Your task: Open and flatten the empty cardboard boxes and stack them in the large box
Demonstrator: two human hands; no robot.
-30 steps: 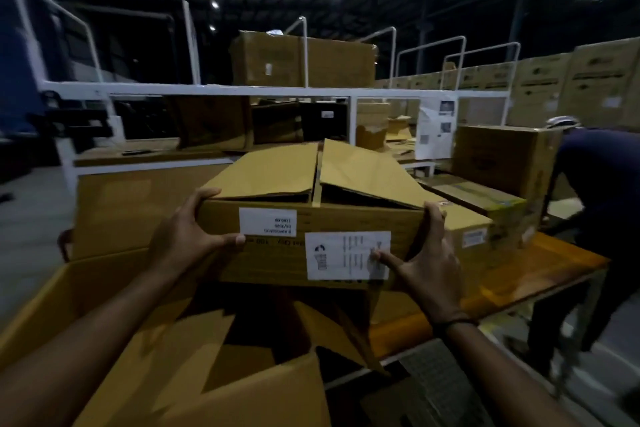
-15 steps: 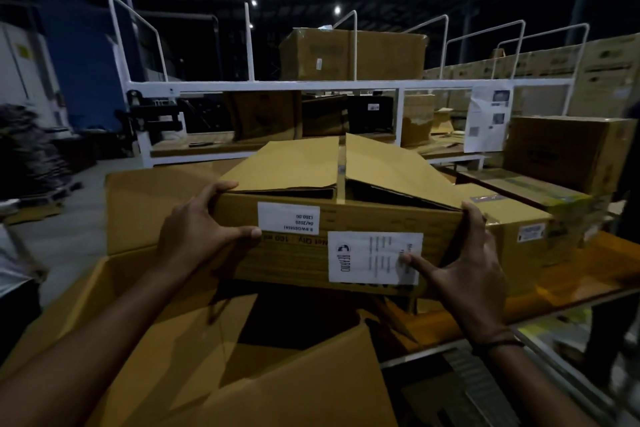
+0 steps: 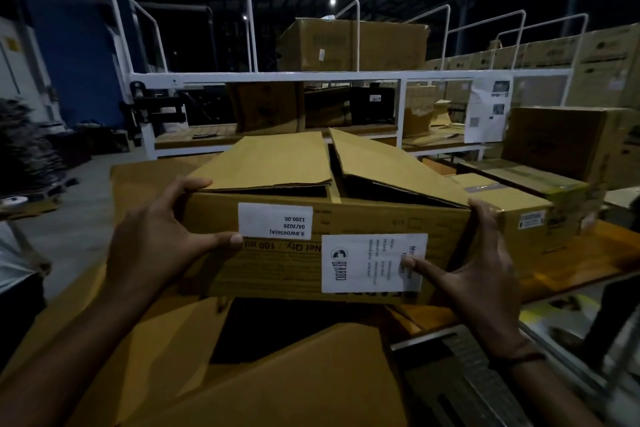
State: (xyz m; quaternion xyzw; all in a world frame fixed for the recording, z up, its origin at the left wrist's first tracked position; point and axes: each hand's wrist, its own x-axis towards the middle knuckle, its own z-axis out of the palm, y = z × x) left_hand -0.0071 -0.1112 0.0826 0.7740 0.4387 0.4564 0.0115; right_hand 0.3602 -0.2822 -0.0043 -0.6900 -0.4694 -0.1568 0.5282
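I hold a brown cardboard box (image 3: 287,270) with two white labels on its near side, printed upside down, and its top flaps loose and half raised. My left hand (image 3: 156,246) grips its left end, thumb across the front by the label. My right hand (image 3: 474,270) grips the right end, thumb on the lower label. The box hangs above the large open box (image 3: 145,350), whose flaps spread out below and in front of me.
An orange table (image 3: 588,263) on the right carries more boxes (image 3: 512,215). A white metal rack (image 3: 311,76) with boxes stands behind. Stacked cartons (image 3: 595,59) line the far right. Grey floor lies to the left.
The view has swung left and the box looms larger and more central. Both hands keep the same grip. The person at the right edge has left the view.
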